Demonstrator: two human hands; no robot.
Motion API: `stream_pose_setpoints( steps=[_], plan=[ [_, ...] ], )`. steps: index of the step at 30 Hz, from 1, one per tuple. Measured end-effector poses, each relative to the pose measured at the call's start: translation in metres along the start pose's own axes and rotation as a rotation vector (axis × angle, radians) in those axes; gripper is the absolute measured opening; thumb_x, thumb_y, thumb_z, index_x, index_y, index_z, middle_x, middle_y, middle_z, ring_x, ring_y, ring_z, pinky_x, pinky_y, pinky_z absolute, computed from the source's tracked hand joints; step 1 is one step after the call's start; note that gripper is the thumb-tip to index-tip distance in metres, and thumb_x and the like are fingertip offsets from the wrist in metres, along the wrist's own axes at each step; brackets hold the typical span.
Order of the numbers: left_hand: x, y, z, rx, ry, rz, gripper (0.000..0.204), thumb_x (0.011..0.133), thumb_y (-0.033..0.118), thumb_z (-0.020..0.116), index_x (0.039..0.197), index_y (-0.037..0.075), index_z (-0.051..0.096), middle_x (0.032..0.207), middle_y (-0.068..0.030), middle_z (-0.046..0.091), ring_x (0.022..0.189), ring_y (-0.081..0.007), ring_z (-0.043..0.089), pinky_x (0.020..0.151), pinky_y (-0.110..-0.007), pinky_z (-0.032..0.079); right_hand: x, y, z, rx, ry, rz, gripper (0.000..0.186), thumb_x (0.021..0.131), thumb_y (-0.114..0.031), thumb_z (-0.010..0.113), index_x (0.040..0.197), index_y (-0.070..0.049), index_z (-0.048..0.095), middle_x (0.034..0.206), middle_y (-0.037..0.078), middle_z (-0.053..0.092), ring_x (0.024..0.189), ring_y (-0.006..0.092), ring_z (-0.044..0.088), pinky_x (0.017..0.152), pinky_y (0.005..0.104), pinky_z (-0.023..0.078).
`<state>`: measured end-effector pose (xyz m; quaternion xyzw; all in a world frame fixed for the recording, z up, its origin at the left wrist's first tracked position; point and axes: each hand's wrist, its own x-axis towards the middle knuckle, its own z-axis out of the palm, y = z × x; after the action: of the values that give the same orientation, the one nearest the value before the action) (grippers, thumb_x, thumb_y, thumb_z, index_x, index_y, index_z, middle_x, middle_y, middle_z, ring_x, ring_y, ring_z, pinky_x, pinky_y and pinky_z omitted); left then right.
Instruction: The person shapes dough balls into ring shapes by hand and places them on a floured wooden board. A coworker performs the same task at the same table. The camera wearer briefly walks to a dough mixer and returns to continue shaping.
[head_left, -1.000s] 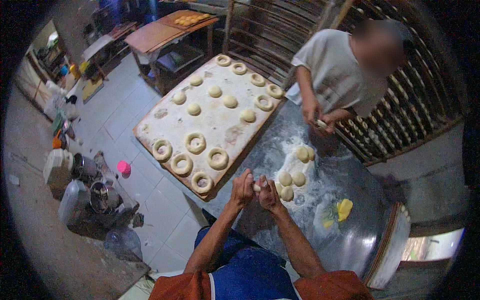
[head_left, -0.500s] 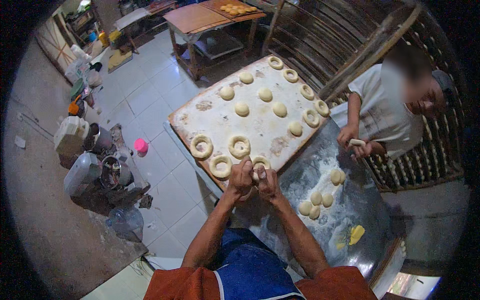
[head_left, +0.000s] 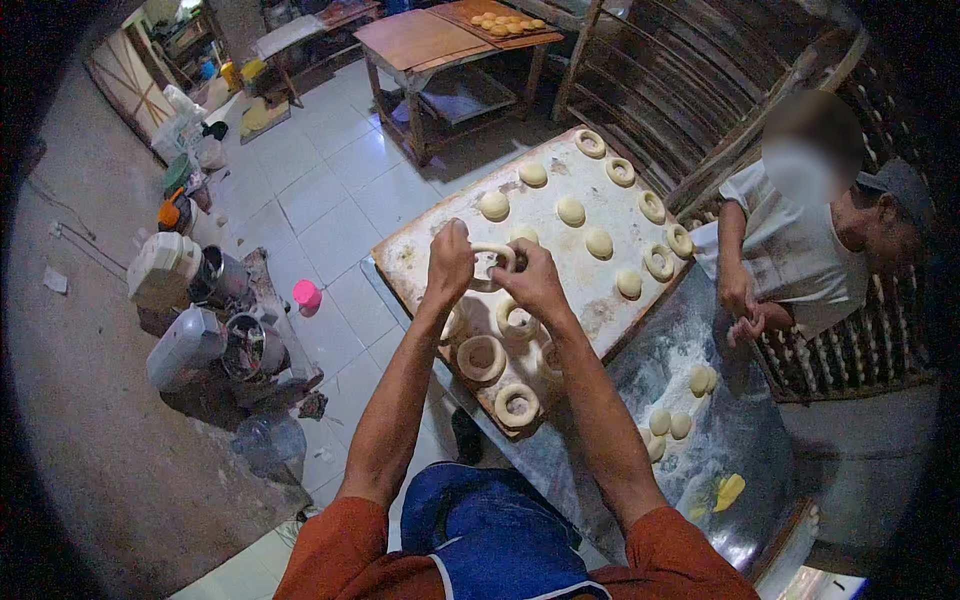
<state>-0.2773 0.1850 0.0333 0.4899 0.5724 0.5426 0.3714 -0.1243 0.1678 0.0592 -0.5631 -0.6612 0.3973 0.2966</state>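
Left hand [head_left: 452, 265] gripping left side of pale, round raw-dough ring [head_left: 492, 249]; right hand [head_left: 533, 280] gripping its right side, fingers curled. Ring is over flour-dusted rectangular board [head_left: 620, 225]; contact, can't tell. Smooth pale dough rounds [head_left: 570, 211] just beyond. Grey metal tabletop [head_left: 745, 410] at right: flour, soft yellow lump [head_left: 729, 491]. Person in white shirt [head_left: 800, 235] alongside.

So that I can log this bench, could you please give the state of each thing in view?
Held dough ring, hole open
Left hand, closed on that ring
Right hand, also gripping it
Other dough rings, pale, unbaked
Dough balls, pale, without holes
Board, dusted with flour
Metal table, streaked with flour
Yellow lump, irregularly shaped
Far-off buns, golden brown
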Motion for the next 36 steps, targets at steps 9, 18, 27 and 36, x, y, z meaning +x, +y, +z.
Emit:
stream_pose_setpoints(
  steps=[9, 18, 27, 36],
  plan=[
    [0.019, -0.067, -0.003, 0.618, -0.286, 0.387, 0.025, 0.083, 0.025, 0.066, 0.093, 0.002, 0.062, 0.092, -0.0167, 0.06, 0.086, -0.0284, 0.059, 0.077, -0.039, 0.05, -0.112, 0.056, -0.05, -0.217, 0.358, 0.154, 0.051, 0.073, -0.018, 0.073, 0.116, 0.001, 0.053, 0.098, 0.019, 0.062, 0.084, 0.0306, 0.062, 0.078, 0.0411, 0.05],
    [-0.03, -0.022, 0.048, 0.495, -0.091, 0.365, 0.035, 0.076, 0.011, 0.071, 0.108, 0.003, 0.059, 0.094, -0.0134, 0.058, 0.091, -0.0269, 0.057, 0.079, -0.038, 0.046, -0.346, 0.176, -0.167, -0.57, 0.634, 0.637, 0.034, 0.076, -0.013, 0.071, 0.108, -0.007, 0.061, 0.09, 0.012, 0.063, 0.078, 0.0281, 0.059, 0.071, 0.0419, 0.048],
    [-0.294, 0.012, 0.193, 0.166, -0.825, 0.106, 0.027, 0.087, 0.018, 0.063, 0.109, 0.002, 0.061, 0.101, -0.0122, 0.066, 0.09, -0.024, 0.064, 0.076, -0.033, 0.05, -0.378, 0.203, -0.145, 0.063, 0.613, 0.464, 0.024, 0.073, -0.009, 0.074, 0.089, -0.005, 0.056, 0.087, 0.006, 0.062, 0.081, 0.018, 0.059, 0.068, 0.0347, 0.048],
    [-0.4, 0.062, 0.232, -0.292, -0.765, -0.275, 0.029, 0.093, 0.021, 0.059, 0.104, -0.006, 0.063, 0.095, -0.0094, 0.067, 0.088, -0.0145, 0.062, 0.079, -0.028, 0.05, -0.427, 0.156, -0.164, 0.324, 0.733, 0.312, 0.03, 0.073, -0.01, 0.074, 0.099, 0.0, 0.062, 0.093, 0.009, 0.067, 0.088, 0.0173, 0.065, 0.078, 0.0309, 0.053]
  ],
)
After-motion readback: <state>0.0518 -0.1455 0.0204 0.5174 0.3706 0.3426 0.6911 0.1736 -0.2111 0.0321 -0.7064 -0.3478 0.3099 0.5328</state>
